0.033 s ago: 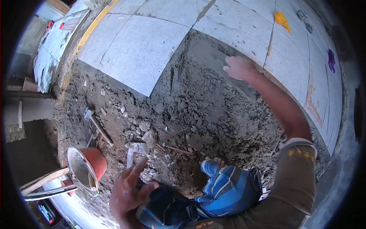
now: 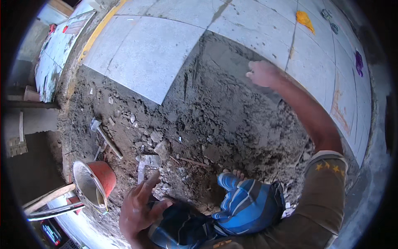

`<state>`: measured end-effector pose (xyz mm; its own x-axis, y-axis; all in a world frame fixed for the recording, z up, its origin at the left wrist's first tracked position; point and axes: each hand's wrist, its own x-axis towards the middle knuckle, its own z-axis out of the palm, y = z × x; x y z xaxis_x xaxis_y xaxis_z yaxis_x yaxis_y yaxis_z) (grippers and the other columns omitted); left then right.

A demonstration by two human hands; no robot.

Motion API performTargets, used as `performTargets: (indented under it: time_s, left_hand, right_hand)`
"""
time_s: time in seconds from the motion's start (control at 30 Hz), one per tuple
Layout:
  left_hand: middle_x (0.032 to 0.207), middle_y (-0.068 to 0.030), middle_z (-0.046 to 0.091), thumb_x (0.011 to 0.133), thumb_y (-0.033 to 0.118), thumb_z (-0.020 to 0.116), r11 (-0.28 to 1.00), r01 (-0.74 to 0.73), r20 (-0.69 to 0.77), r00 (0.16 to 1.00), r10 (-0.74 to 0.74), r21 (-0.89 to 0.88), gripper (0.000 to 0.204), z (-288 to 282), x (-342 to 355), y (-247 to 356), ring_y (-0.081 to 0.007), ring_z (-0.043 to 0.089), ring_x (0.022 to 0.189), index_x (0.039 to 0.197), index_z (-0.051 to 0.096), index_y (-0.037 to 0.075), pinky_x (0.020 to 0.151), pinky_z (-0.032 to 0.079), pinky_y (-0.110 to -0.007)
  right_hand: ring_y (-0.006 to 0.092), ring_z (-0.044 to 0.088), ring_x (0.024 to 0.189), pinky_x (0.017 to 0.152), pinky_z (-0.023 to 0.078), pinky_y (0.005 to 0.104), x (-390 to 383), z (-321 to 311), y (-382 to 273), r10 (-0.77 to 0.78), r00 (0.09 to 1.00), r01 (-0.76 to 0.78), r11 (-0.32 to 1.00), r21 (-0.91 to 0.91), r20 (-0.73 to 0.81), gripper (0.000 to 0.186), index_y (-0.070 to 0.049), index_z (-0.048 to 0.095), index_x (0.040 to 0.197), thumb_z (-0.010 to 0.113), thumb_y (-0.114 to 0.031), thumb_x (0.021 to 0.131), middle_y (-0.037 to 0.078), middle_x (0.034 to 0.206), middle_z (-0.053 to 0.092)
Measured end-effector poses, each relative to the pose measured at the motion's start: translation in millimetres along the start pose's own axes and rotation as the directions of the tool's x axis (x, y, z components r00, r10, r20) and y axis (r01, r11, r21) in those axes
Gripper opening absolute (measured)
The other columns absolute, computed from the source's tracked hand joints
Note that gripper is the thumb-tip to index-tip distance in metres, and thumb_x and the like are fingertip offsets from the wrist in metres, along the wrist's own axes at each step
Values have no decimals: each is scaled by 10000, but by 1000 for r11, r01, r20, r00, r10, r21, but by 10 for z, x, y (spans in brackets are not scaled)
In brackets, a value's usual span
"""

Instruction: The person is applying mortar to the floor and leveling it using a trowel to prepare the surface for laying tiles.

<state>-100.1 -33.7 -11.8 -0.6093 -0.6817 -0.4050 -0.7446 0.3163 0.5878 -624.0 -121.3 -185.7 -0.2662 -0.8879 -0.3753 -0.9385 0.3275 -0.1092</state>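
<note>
My right hand (image 2: 265,74) is closed at the edge of the laid tiles, over a bed of wet grey mortar (image 2: 224,99). In it is what looks like a trowel, its grey blade (image 2: 271,94) showing below the hand and its handle hidden. Near the hand the mortar is smoothed; closer to me it is lumpy. A large pale tile (image 2: 149,54) borders the bed on the left. By my knee, my left hand (image 2: 141,207) is held up empty, its fingers apart, near a flat grey metal piece (image 2: 143,168) on the ground.
A hammer (image 2: 105,137) lies on rubble at the left, by a tilted red bucket (image 2: 103,178). Stones (image 2: 162,149) and a thin stick (image 2: 192,162) are scattered before my feet. A yellow cloth or bag (image 2: 305,21) and a purple scrap (image 2: 359,64) lie on the tiles.
My right hand has shifted slightly to the right with the trowel, along the tile edge. My left hand stays where it was.
</note>
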Motion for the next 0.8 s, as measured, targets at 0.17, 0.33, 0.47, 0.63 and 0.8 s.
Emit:
performTargets:
  time_s: [0.17,0.33,0.47,0.63,0.8]
  left_hand:
    - [1180,-221,723,842,450,825,993,-106,22,994,105,50,806,-61,-245,-68,-430,705,980,1482,535,55,843,544,-493]
    - [1206,-216,717,816,455,845,976,-215,40,976,214,30,832,-127,-405,-95,-430,701,1014,1463,545,26,886,540,-491]
    - [1178,-218,716,807,473,844,946,-304,-41,950,310,109,838,-161,-609,-71,-432,698,1000,1453,556,22,873,536,-490]
    - [1203,-231,666,876,335,800,938,-347,25,938,346,19,779,-254,-883,-68,-447,649,1035,1516,489,16,914,521,-499]
    - [1278,-227,648,875,312,794,941,-337,42,941,337,9,758,-324,-882,-40,-446,627,1111,1508,496,18,980,506,-508]
  right_hand:
    - [414,694,1083,909,550,537,-531,275,164,36,998,-30,990,139,-44,393,1,628,1190,618,-345,1004,247,1120,708]
    - [422,708,1006,885,546,544,-1231,444,261,224,974,-219,969,117,-26,405,-6,637,1152,638,-380,995,212,1047,729]
    - [393,713,984,860,541,516,-1534,586,128,266,963,-238,920,312,-50,417,11,687,1053,673,-399,980,206,1018,737]
    - [307,708,802,754,538,484,-1212,662,-165,353,917,-188,792,581,-184,436,32,719,1002,708,-401,962,176,821,716]
    - [205,619,578,565,505,403,-528,699,-623,308,951,-180,611,771,-22,397,45,709,971,721,-351,966,100,694,646]
